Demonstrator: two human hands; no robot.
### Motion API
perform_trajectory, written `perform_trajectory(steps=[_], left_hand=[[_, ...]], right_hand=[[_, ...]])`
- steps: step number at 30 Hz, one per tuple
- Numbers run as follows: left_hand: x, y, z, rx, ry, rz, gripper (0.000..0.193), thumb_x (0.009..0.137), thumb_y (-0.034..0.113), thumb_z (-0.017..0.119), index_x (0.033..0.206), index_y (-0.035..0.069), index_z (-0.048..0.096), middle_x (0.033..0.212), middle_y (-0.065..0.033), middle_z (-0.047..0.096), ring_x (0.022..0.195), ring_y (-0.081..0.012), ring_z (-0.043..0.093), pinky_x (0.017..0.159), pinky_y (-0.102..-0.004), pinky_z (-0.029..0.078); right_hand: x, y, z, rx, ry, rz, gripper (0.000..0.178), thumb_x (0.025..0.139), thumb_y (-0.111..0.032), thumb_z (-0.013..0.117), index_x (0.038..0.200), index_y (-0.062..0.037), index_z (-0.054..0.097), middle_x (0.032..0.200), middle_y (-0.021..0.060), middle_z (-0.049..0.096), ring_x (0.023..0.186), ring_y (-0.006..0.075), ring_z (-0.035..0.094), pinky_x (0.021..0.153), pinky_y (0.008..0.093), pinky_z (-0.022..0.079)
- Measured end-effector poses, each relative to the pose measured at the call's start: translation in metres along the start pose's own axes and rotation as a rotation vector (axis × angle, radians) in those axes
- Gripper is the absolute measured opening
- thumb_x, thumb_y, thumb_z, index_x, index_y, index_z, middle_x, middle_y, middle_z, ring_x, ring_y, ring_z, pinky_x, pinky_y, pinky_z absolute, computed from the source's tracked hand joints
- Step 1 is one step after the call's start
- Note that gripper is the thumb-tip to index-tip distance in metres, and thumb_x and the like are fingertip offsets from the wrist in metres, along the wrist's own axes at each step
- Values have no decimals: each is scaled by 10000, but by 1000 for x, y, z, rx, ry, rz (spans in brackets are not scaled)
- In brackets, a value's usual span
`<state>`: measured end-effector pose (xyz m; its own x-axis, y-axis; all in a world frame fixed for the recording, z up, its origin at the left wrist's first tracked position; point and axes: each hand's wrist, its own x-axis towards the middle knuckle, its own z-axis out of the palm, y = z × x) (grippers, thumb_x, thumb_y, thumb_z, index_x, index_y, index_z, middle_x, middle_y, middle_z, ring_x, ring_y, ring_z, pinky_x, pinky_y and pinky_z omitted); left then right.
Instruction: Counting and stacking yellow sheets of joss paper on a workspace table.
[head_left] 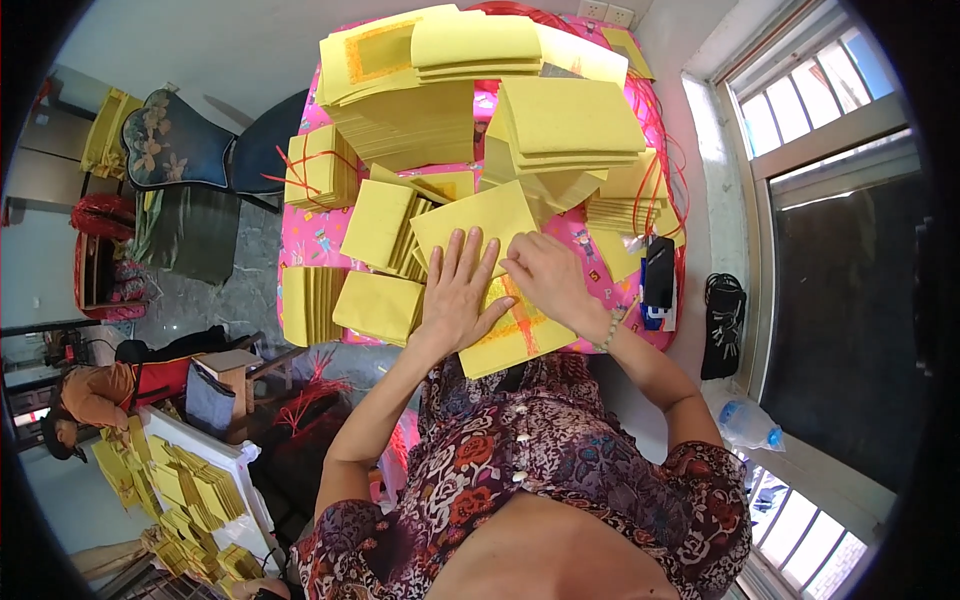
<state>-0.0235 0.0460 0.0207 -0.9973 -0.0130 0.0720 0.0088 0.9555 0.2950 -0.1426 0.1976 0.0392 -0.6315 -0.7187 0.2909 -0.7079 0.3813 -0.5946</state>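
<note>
A yellow paper sheet [478,218] lies partly over another yellow paper with an orange-red printed patch [520,330], at the near edge of the table. My left hand [458,290] rests flat on these papers, its fingers stretched out and slightly apart. Beside it, my right hand [550,278] has its fingers curled in, with thumb and forefinger pinched at the upper sheet's right edge. A beaded bracelet circles that wrist. Just left of my hands lie folded yellow paper bundles [380,306], and another bundle [385,222] leans behind them.
Tall stacks of yellow paper [405,125] fill the far side of the pink patterned tablecloth [305,235]. Red string [672,150] hangs at the right, near a black phone [659,272]. A window stands right; chairs [180,140] and a person [100,390] by another paper-laden table are left.
</note>
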Motion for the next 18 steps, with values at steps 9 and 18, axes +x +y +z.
perform_trajectory(steps=[9, 18], left_hand=[[1, 3, 6, 18, -2, -6, 835, 934, 620, 480, 1552, 90, 294, 1619, -201, 188, 1507, -388, 119, 1194, -555, 86], [3, 0, 7, 28, 5, -21, 839, 933, 627, 472, 1555, 93, 290, 1624, -194, 182, 1514, -382, 87, 1194, -558, 73]], right_hand=[[-9, 21, 9, 176, -107, 147, 209, 825, -152, 740, 834, -40, 564, 741, 83, 572, 684, 260, 588, 600, 378, 459], [-3, 19, 11, 140, -70, 115, 225, 807, -167, 760, 805, -46, 570, 690, 63, 542, 645, 235, 563, 575, 366, 439]])
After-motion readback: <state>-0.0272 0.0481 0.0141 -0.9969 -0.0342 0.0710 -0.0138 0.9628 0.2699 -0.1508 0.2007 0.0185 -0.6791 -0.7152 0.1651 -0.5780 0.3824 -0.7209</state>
